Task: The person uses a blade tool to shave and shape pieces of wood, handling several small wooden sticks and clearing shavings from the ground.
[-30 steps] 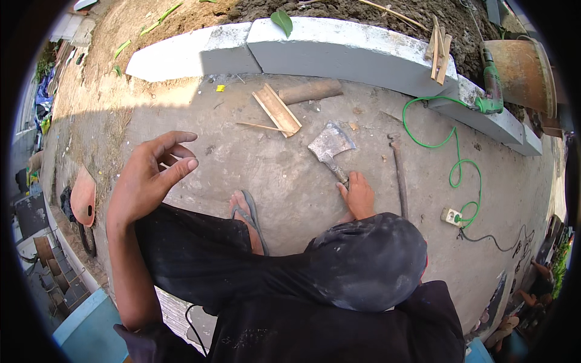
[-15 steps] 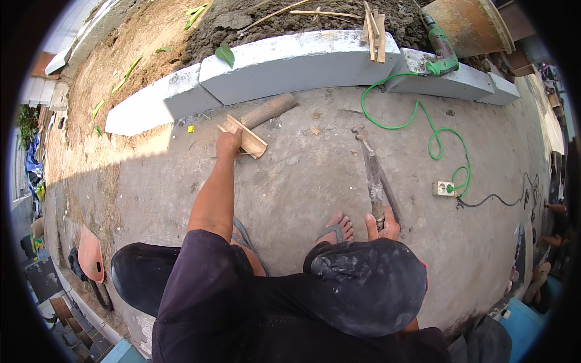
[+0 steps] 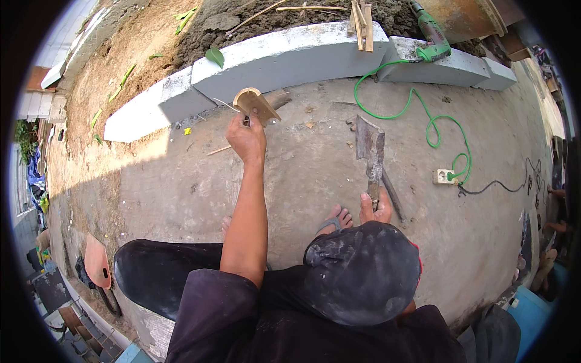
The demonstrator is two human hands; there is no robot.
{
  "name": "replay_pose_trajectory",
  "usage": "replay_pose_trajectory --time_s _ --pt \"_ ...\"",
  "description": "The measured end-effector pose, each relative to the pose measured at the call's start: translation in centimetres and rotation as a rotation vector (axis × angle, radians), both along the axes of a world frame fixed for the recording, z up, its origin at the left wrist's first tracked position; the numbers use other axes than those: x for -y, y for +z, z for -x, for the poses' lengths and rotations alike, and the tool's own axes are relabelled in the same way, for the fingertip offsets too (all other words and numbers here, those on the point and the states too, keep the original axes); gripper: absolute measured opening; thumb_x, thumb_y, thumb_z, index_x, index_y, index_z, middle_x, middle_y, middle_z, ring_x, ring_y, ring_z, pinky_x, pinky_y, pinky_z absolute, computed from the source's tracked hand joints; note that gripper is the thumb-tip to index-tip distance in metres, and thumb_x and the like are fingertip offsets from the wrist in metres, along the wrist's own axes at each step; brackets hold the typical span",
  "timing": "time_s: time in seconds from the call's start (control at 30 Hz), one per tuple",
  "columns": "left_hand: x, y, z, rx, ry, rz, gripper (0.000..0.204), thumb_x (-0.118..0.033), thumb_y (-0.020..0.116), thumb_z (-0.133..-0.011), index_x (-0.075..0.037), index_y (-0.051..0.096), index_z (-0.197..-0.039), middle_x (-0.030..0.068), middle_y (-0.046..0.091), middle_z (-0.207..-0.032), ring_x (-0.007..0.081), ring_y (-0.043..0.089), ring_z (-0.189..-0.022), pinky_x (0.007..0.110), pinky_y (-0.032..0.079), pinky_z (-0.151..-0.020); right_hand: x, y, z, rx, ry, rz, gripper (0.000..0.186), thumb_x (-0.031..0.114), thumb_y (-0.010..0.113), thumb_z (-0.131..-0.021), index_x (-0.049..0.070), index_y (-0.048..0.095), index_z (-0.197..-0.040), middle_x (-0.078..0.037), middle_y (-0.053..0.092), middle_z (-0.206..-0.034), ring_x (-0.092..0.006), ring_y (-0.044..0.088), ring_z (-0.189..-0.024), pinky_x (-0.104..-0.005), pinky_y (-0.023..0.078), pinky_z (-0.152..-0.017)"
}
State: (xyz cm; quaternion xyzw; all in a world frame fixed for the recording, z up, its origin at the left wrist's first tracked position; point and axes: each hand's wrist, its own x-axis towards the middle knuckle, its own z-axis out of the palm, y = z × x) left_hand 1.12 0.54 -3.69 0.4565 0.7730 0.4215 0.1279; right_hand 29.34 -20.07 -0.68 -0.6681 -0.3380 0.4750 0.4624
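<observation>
My left hand point(image 3: 248, 136) is closed on a split half of bamboo point(image 3: 257, 104), lifted off the concrete with its curved end and hollow side in sight. Behind it a round length of bamboo point(image 3: 279, 97) lies on the ground, mostly covered by the held piece. In front of my right knee, my right hand point(image 3: 376, 209) grips a machete point(image 3: 370, 148) by its handle. The broad, worn blade points away from me with its flat side showing. Beside and partly under the machete lies a hammer point(image 3: 392, 193), its head largely hidden by the blade.
Light grey blocks point(image 3: 284, 57) edge a soil bed point(image 3: 218, 27). Bamboo strips point(image 3: 362, 27) and a green drill point(image 3: 433, 42) rest on them. The drill's green cord point(image 3: 433, 118) runs to a white socket point(image 3: 445, 176). A thin bamboo sliver point(image 3: 219, 150) lies on the concrete.
My left hand has raised the split bamboo and tilted its end upward, uncovering a sliver on the ground. My right hand has lifted the machete slightly and turned its blade flat side up.
</observation>
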Motion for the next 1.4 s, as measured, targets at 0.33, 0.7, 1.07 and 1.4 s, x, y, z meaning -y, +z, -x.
replay_pose_trajectory --time_s 0.33,0.7,1.07,1.4 --pt "5.4 -4.5 -4.9 -0.092 -0.102 0.245 0.027 -0.026 0.078 -0.088 -0.001 0.076 -0.097 0.0170 0.076 -0.095 0.0392 0.073 -0.086 0.048 0.056 -0.080 -8.4 7.9 3.4 0.342 0.291 -0.365 0.030 0.025 0.069 -0.102 0.000 0.061 -0.116 -0.008 0.058 -0.071 -0.0163 0.055 -0.064 -0.0352 0.045 -0.060" --pt "4.5 -4.8 -4.8 -0.071 -0.191 0.331 0.033 -0.027 0.080 -0.084 -0.001 0.071 -0.102 0.0208 0.073 -0.081 0.0412 0.072 -0.079 0.049 0.057 -0.071 -11.1 6.3 6.5 0.496 0.527 -0.132 0.050 0.036 0.064 -0.103 -0.006 0.056 -0.127 -0.024 0.060 -0.062 -0.0448 0.065 -0.061 -0.0506 0.046 -0.057" --pt "1.2 2.7 2.4 0.722 -0.607 0.515 0.045 -0.045 0.074 -0.097 -0.002 0.069 -0.110 0.0085 0.072 -0.098 0.0164 0.069 -0.082 0.033 0.056 -0.068 -9.8 7.8 5.7 0.538 0.540 -0.035 0.045 0.036 0.064 -0.102 0.000 0.056 -0.128 -0.027 0.062 -0.065 -0.0507 0.066 -0.068 -0.0537 0.049 -0.061" --pt "3.3 1.8 -0.3 1.056 -0.452 0.497 0.039 -0.044 0.071 -0.101 -0.005 0.066 -0.102 0.0077 0.071 -0.086 0.0162 0.070 -0.071 0.028 0.057 -0.066 -7.6 5.8 6.2 0.504 0.516 -0.082 0.043 0.037 0.065 -0.102 0.002 0.056 -0.125 -0.026 0.063 -0.066 -0.0498 0.066 -0.068 -0.0533 0.050 -0.062"
